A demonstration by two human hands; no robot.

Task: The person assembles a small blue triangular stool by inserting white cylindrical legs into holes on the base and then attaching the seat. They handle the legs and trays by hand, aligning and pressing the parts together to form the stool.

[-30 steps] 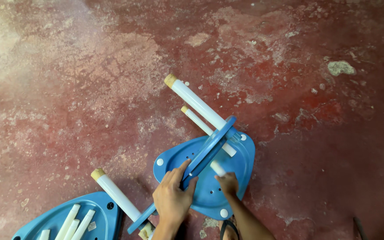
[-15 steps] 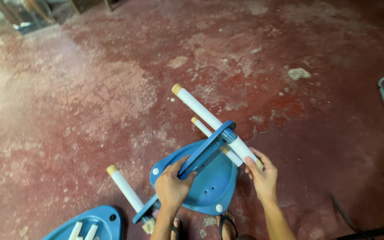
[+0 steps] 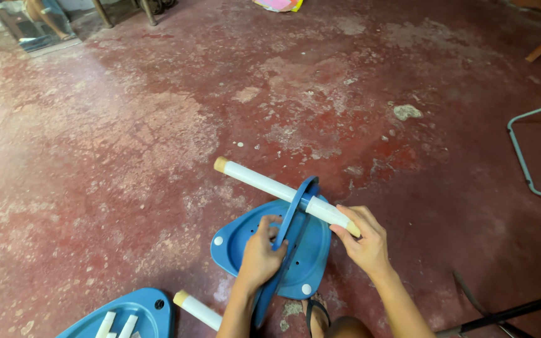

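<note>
Fingers of the right hand pinch the near end of a white stool leg, which passes through a blue brace ring at lower centre of the frame. The left hand is clenched around that ring's lower part, over an upturned blue stool seat lying on the worn red concrete floor. A second blue seat and another white leg lie at lower left.

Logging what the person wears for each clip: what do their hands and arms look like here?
Both the left hand and the right hand are bare: no gloves, and no rings, watch or bracelet that can be made out. Both forearms are bare too, with no sleeve reaching into view.
</note>
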